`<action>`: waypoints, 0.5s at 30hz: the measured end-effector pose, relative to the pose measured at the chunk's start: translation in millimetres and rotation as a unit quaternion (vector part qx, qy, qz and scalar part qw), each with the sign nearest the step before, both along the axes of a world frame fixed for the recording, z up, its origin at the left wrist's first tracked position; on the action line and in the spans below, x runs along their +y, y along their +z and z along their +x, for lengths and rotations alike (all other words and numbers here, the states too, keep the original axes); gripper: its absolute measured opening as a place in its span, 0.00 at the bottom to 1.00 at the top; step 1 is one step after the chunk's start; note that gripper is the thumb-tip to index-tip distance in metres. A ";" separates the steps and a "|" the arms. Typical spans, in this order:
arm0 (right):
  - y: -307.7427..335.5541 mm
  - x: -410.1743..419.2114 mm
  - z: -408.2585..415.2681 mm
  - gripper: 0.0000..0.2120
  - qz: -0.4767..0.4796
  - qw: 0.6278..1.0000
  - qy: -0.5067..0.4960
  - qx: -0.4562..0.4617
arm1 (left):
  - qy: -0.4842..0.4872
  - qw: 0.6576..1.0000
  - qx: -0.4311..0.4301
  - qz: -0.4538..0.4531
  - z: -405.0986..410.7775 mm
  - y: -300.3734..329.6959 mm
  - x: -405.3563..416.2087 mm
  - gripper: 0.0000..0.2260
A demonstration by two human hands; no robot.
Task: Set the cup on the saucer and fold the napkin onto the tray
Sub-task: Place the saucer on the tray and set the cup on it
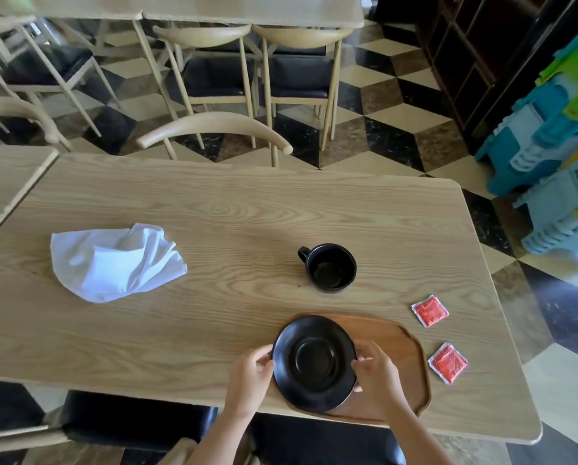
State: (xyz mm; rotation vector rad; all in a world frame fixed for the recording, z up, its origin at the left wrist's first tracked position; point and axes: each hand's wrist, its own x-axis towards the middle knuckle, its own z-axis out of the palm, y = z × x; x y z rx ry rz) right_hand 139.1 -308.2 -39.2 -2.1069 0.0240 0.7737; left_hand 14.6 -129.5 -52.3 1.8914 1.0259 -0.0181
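A black saucer [314, 362] lies at the left end of a brown wooden tray [400, 357] near the table's front edge. My left hand [250, 375] grips the saucer's left rim and my right hand [376, 374] grips its right rim. The black cup [329, 266] stands upright and empty on the table beyond the tray, its handle pointing to the far left. A crumpled white napkin [113, 261] lies on the table far to the left, apart from everything else.
Two red sachets [429, 310] [447, 362] lie on the wooden table [240, 209] right of the tray. A chair back [214, 127] stands at the table's far edge. Stacked coloured plastic stools [556, 156] fill the right side of the floor.
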 end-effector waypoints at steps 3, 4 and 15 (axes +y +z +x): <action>2.3 1.2 3.7 0.14 -0.017 1.000 0.017 0.020 | -0.027 0.999 0.026 0.011 -0.5 0.5 3.3 0.15; 4.6 1.3 6.5 0.12 -0.034 0.999 0.027 -0.001 | -0.048 0.998 0.035 0.034 0.7 2.5 6.6 0.15; 19.6 40.7 68.1 0.33 -0.193 0.862 0.345 -0.318 | -0.439 0.831 0.003 0.342 114.9 25.1 40.6 0.35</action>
